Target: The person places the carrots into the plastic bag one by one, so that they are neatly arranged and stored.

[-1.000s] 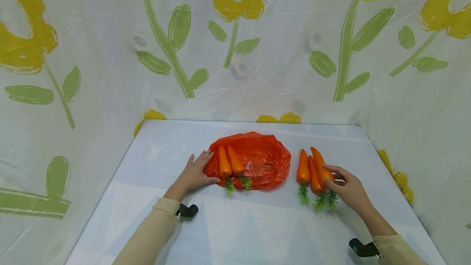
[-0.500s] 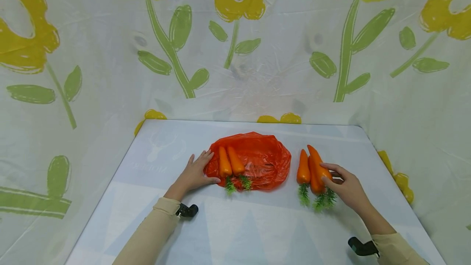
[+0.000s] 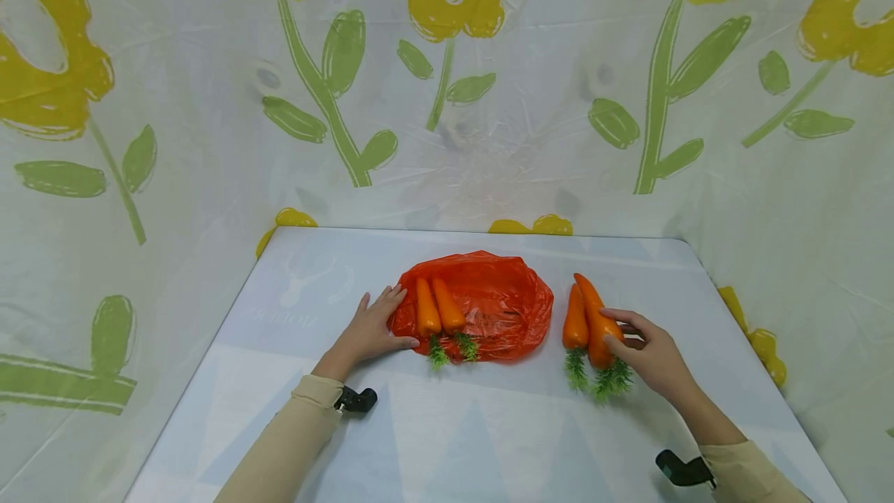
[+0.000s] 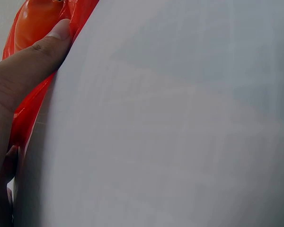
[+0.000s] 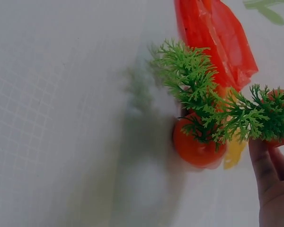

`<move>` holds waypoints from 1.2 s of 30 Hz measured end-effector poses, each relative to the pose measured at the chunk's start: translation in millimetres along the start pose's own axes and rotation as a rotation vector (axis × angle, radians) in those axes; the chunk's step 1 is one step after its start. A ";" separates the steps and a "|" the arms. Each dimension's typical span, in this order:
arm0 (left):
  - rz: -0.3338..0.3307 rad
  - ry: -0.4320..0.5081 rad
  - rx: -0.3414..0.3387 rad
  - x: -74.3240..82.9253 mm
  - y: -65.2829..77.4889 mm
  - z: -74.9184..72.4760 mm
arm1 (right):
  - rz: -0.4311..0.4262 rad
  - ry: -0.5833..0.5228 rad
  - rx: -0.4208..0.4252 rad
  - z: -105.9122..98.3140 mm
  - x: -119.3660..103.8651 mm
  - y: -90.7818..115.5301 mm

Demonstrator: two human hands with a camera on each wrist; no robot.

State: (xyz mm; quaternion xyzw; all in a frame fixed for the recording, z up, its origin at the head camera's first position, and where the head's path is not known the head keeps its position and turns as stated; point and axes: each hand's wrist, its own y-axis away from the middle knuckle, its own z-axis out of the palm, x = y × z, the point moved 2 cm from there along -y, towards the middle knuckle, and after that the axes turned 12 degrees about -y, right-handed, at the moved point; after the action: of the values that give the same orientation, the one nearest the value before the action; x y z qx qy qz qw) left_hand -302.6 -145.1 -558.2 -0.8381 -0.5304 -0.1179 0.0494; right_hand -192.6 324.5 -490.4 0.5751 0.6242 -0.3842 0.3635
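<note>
In the head view, an orange carrot [image 3: 597,318] with a leafy green top is pinched between the thumb and fingers of my right hand [image 3: 653,355]. It overlaps a second carrot, which is mostly hidden beneath it. Just left of these lies another carrot [image 3: 576,320]. My left hand [image 3: 369,330], fingers spread, rests along the left edge of a crumpled red plastic bag [image 3: 503,305]. Two carrots [image 3: 438,309] lie side by side on the bag, their green tops pointing toward me. The left wrist view shows the left thumb [image 4: 38,54] pressing the bag's edge.
Everything lies on a pale table [image 3: 461,425] with faint triangle patterns. A white curtain [image 3: 503,138] printed with yellow flowers surrounds its back and sides. Dark wrist cameras are strapped at both sleeves.
My right hand has shifted a little left with its carrot, which now covers most of the middle carrot and leans against the left one. The left hand and bag stay put.
</note>
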 end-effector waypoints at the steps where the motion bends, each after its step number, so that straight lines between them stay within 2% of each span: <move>1: -0.001 0.000 0.000 0.1 0.0 0.0 | -0.005 -0.002 -0.002 0.5 -0.9 0.0; 26: -0.005 0.005 0.005 2.1 1.5 -2.7 | -0.071 -0.073 -0.023 18.7 -14.9 -3.8; 36: -0.004 0.010 0.003 1.3 1.5 -1.8 | -0.133 -0.102 -0.040 26.7 -16.7 -6.4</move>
State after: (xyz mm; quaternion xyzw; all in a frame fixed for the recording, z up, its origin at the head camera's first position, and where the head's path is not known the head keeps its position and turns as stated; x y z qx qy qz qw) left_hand -300.9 -145.0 -556.1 -0.8364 -0.5319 -0.1212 0.0530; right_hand -197.4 292.9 -486.8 0.5048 0.6491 -0.4236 0.3799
